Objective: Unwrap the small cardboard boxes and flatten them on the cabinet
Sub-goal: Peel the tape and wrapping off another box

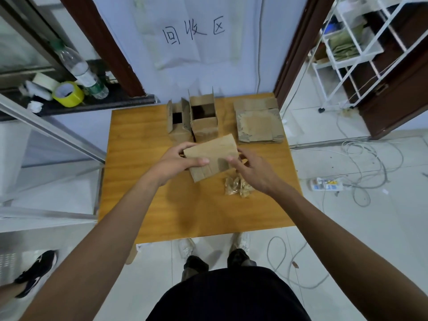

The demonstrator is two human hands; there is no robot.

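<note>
Left hand (178, 161) grips the left edge of a flattened box (213, 156), thumb laid across its upper face and fingers curled behind. Right hand (252, 169) pinches the opposite edge, thumb on the upper face, fingers behind the card. The flattened box is held tilted over the middle of the cabinet (139, 181). Whether its lower edge touches the cabinet top cannot be told.

Just beside the right hand, on the cabinet right of centre, lies a small heap of crumpled tape (238, 186). At the cabinet's far edge stand two open boxes, upright with flaps raised: the smaller open box (179, 122) on the left and the larger open box (204, 118) touching it on the right. On the cabinet's far right corner sits a stack of flattened cardboard (258, 122), apart from the upright pair.

Beyond the cabinet's far edge, a paper sign (194, 31) with handwritten characters hangs on the wall. Left of the cabinet, a dark ledge (92, 105) carries a yellow tape roll (68, 93) and a plastic bottle (81, 70) lying tilted. Right of the cabinet are a white wire rack (352, 47), loose cables (361, 163) and a power strip (326, 184) on the tiled floor. At the cabinet's near edge the person's own shoes (187, 247) show. Well to the cabinet's near left is another person's black shoe (37, 272).
</note>
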